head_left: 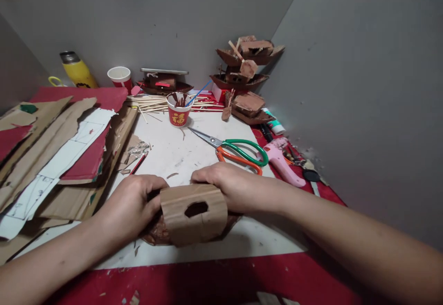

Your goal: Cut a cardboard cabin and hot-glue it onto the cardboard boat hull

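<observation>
A curved piece of tan cardboard (194, 231) with a dark oval hole lies over a brown boat-shaped hull (157, 232) at the lower middle. My left hand (138, 203) grips the left end of this cardboard boat, fingers closed round it. On the right end my right hand (221, 182) is closed on the cardboard's upper corner, its fingers behind the piece. Just beyond my right hand lie scissors (214, 141) with one green and one orange handle. The underside of the hull is hidden.
Cardboard sheets (79, 139) are piled at the left. A red paper cup (178, 118) of brown paint stands before wooden sticks (152, 104). Brown model boats (249, 104) sit at the back right, near a pink glue gun (282, 159). A yellow bottle (79, 72) stands back left.
</observation>
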